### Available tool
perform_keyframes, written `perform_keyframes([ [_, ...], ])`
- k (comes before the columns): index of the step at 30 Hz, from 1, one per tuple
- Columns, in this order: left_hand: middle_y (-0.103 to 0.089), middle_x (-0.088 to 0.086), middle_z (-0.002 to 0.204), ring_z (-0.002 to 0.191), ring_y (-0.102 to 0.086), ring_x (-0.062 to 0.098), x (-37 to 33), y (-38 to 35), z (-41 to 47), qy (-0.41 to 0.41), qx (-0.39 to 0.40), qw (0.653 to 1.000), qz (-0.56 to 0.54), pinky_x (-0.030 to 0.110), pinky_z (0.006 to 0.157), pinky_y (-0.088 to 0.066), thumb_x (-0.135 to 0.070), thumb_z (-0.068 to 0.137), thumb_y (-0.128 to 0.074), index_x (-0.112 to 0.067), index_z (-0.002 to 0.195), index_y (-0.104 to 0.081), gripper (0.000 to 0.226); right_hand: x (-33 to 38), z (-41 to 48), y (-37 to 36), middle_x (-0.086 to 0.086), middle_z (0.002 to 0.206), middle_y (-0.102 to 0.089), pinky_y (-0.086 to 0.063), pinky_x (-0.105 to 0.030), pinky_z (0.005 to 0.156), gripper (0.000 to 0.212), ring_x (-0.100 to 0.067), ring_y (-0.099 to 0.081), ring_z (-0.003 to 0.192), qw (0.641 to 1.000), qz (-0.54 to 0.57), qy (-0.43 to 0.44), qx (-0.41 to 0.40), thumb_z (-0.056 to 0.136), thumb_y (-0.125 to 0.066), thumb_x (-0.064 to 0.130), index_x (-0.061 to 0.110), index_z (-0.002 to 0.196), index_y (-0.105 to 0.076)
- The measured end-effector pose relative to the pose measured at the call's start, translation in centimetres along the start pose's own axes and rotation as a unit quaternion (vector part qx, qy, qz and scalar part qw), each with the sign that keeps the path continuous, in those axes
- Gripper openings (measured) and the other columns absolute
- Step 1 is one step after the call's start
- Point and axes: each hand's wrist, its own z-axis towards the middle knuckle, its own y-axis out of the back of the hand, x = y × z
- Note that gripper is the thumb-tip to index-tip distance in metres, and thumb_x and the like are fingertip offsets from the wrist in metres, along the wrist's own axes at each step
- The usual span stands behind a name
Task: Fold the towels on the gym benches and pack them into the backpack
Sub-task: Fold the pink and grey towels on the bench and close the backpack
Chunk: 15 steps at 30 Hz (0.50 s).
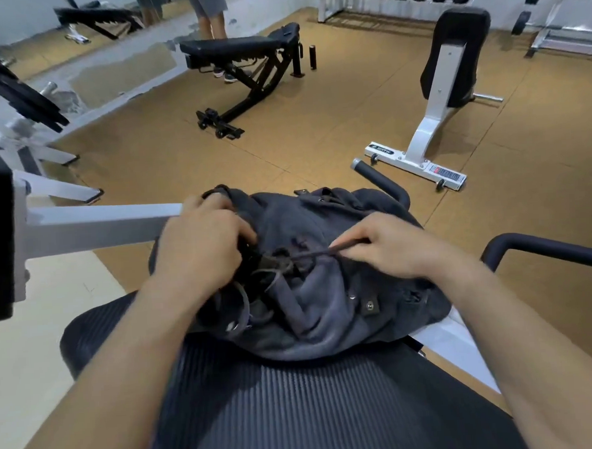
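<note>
The dark grey backpack [312,292] lies slumped on the ribbed black pad of the table [297,413], its mouth bunched toward the person. No towel shows, and whether any is inside I cannot tell. The step looks like cinching the drawstring [310,254]. To do it well, draw the cord straight out while the other hand pins the gathered mouth, so the fabric puckers evenly and nothing snags. The left hand [200,250] curls over the bunched opening, its grip closed on the fabric. The right hand [392,250] pinches the taut cord in a narrow grip. The 2 forearms reach in from the near edge.
</note>
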Motion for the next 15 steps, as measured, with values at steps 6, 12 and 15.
perform_keyframes([
  [6,-0.037,0.011,0.143,0.134,-0.023,0.035,2.8,-2.2,0.0,0.083,-0.021,0.990,0.114,0.051,0.104,-0.024,-0.015,0.074,-0.063,-0.032,0.111,-0.068,0.041,-1.7,-0.2,2.2,-0.002,0.122,-0.049,-0.037,-0.055,0.103,0.035,-0.031,-0.036,0.128,0.969,-0.205,-0.120,0.069,0.085,-0.051,0.023,0.040,0.115,-0.058],
  [12,-0.067,-0.006,0.109,0.103,-0.060,0.019,-1.6,-1.6,-0.9,-0.187,0.000,0.977,-0.099,0.039,0.080,-0.052,-0.042,0.082,-0.054,-0.029,0.105,-0.066,0.030,4.9,0.6,-1.7,0.013,0.127,-0.049,-0.032,-0.047,0.095,0.043,-0.013,-0.034,0.129,0.980,-0.160,0.109,-0.046,0.083,-0.062,0.035,0.033,0.125,-0.049],
  [15,-0.059,-0.012,0.087,0.083,-0.057,0.016,-2.3,-2.8,-0.7,-0.114,0.145,0.982,-0.031,0.033,0.065,-0.042,-0.064,0.079,-0.048,-0.029,0.096,-0.047,0.039,5.1,2.0,-5.0,0.006,0.102,-0.057,-0.035,-0.042,0.083,0.030,-0.019,-0.046,0.108,0.950,-0.285,0.123,-0.036,0.086,-0.060,0.028,0.024,0.113,-0.048],
])
